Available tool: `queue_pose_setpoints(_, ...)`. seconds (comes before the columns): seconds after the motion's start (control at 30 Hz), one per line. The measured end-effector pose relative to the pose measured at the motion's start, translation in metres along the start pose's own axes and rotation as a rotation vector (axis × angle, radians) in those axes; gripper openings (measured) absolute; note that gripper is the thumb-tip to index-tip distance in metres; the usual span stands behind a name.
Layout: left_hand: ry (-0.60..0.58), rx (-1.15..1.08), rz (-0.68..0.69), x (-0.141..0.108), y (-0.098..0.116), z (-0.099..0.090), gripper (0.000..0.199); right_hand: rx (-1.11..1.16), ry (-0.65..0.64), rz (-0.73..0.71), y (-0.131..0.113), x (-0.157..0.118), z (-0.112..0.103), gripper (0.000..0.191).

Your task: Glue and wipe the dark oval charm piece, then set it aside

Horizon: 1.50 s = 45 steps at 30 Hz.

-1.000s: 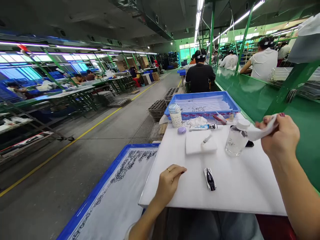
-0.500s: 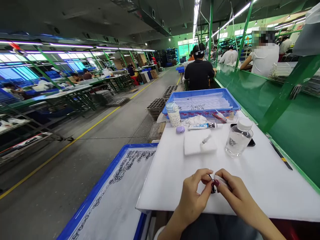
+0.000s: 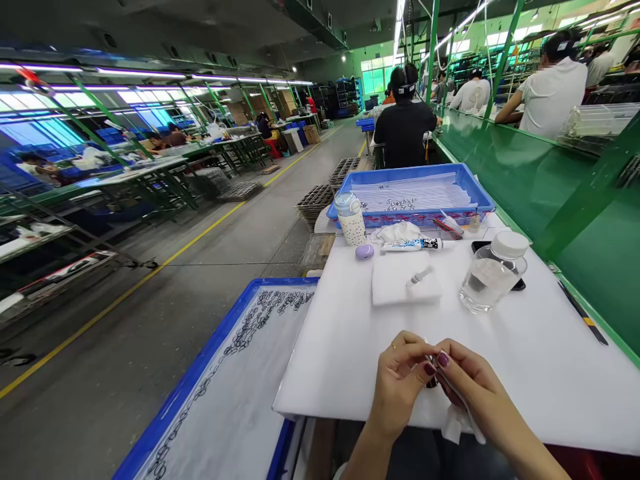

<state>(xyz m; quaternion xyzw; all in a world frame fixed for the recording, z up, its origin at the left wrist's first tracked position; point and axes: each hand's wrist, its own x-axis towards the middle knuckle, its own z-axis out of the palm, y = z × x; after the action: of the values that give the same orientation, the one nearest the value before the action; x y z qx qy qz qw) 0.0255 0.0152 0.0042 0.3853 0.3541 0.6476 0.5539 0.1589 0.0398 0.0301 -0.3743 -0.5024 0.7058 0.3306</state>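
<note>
head | small dark part (image 3: 431, 381) pinched between both hands | white cloth (image 3: 457, 419) under right hand (image 3: 470, 390)

Left hand (image 3: 400, 387) and right hand (image 3: 467, 387) raised side by side, forearms rising from the lower edge. Fingers of both curled inward, fingertips (image 3: 434, 363) pinched together and touching at the middle. Palms turned toward each other.

Bare forearms, no sleeves in view. 1 thin ring on the left hand (image 3: 400, 387). Dark maroon nail polish, probably, on the right hand (image 3: 470, 393).
</note>
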Motion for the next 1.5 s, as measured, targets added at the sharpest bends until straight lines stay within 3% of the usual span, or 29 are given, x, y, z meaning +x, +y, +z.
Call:
queue_pose_setpoints(0.33, 0.099, -0.118, -0.022, -0.005, -0.009, -0.003, 0.019, -0.026, 0.018, 0.051, 0.005, -0.001, -0.004, 0.050)
queue_pose_setpoints(0.5, 0.140, -0.382, -0.199, -0.009, -0.006, -0.002, 0.025, -0.005, 0.180, 0.037, -0.003, -0.011, -0.017, 0.048)
queue_pose_setpoints(0.67, 0.179, -0.503, -0.303, -0.008, -0.009, -0.002, 0.032, -0.100, 0.308, -0.025, -0.010, -0.023, -0.023, 0.034)
queue_pose_setpoints(0.83, 0.206, -0.478, -0.344, -0.007, -0.011, -0.005, 0.036, -0.446, 0.444, -0.315, -0.002, -0.020, -0.026, 0.023)
queue_pose_setpoints(0.97, 0.206, -0.439, -0.349, -0.008, -0.012, -0.007, 0.039, -0.701, 0.291, -0.660, 0.001, -0.008, -0.017, 0.003)
queue_pose_setpoints(1.07, 0.224, -0.416, -0.333, -0.010, -0.014, -0.008, 0.037, -0.824, 0.209, -0.877, -0.001, 0.000, -0.005, 0.017)
queue_pose_setpoints(1.2, 0.261, -0.400, -0.313, -0.011, -0.015, -0.007, 0.031, -1.086, 0.218, -1.044, -0.005, 0.000, 0.002, 0.013)
queue_pose_setpoints(1.37, 0.257, -0.364, -0.307, -0.010, -0.013, -0.002, 0.033, -1.155, 0.192, -0.934, -0.016, -0.021, -0.019, 0.015)
queue_pose_setpoints(1.5, 0.188, -0.267, -0.271, -0.015, -0.008, -0.007, 0.030, -0.800, 0.383, -0.748, -0.014, -0.038, -0.044, 0.017)
